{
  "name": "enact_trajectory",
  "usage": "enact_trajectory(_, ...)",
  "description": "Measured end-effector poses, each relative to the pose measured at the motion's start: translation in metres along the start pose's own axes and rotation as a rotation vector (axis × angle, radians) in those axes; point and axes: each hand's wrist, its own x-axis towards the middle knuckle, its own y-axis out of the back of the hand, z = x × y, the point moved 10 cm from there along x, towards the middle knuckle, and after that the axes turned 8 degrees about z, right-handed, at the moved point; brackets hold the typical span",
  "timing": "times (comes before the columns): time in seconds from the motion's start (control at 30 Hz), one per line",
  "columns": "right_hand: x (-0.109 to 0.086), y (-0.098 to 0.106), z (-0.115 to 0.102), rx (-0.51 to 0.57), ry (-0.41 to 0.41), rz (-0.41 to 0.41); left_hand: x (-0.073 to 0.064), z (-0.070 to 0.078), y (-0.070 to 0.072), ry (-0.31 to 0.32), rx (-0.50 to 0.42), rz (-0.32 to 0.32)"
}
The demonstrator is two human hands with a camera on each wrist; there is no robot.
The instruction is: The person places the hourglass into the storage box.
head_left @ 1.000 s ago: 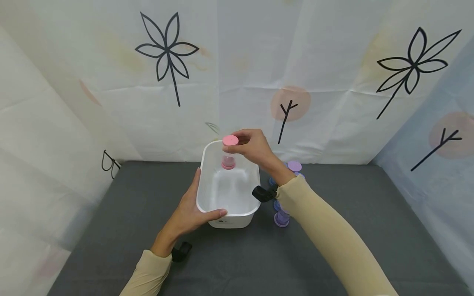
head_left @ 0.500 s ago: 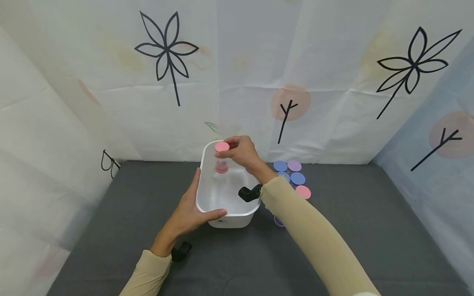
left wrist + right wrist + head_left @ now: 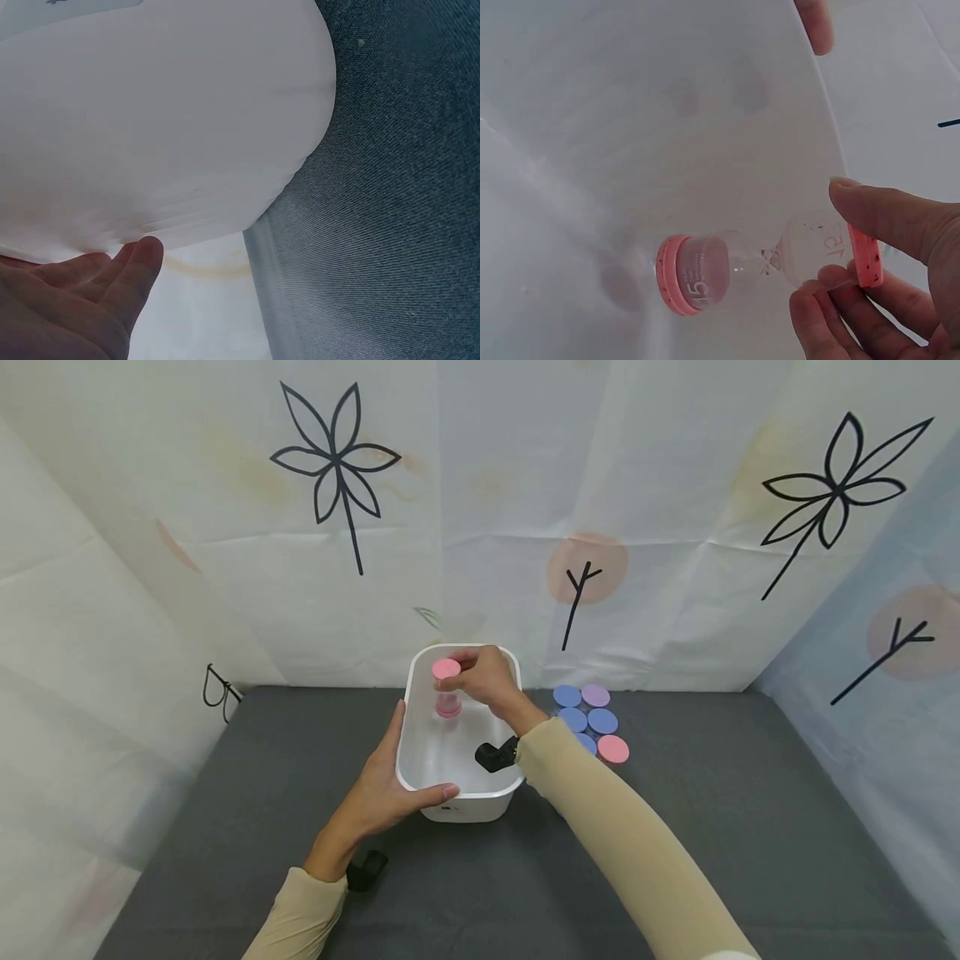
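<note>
- Pink-capped sand timer [image 3: 765, 262], marked 15, stood near upright inside the white plastic tub [image 3: 480, 810], toward its far left part; we could not tell whether its lower cap touched the floor.
- Our right hand [image 3: 491, 681] pinched its upper end between thumb and curled fingers, presumably so that the lower end could go down first without our knuckles meeting the tub's walls.
- Our left hand [image 3: 386, 789] lay spread about the near left corner, fingers nearly straight along the outer wall, thumb over the near rim, probably to keep the tub from sliding on the dark grey cloth [image 3: 247, 793].
- To the tub's right, blue caps [image 3: 602, 721], a mauve cap [image 3: 596, 696] and another pink cap [image 3: 613, 749] sat close together, within easy reach of that arm.
- Against half a second earlier, we had the timer lower; our right sleeve had shifted left, uncovering one more blue cap, while our left hand had stayed put.
</note>
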Motion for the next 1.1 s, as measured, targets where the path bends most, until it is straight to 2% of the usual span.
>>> enact_trajectory(0.2,0.004,0.001,0.007,-0.035,-0.021,0.023,0.004,-0.033,-0.002,-0.010,0.002,0.005)
enact_trajectory(0.5,0.009,0.004,0.014,-0.065,-0.015,0.040,0.003,-0.030,-0.003,-0.003,0.014,0.002)
enact_trajectory(0.77,0.013,0.000,0.018,-0.140,-0.008,0.016,0.001,-0.014,-0.002,0.001,-0.005,-0.003)
enact_trajectory(1.1,0.010,-0.008,0.014,-0.168,0.015,-0.053,0.003,-0.033,-0.002,-0.005,0.008,-0.003)
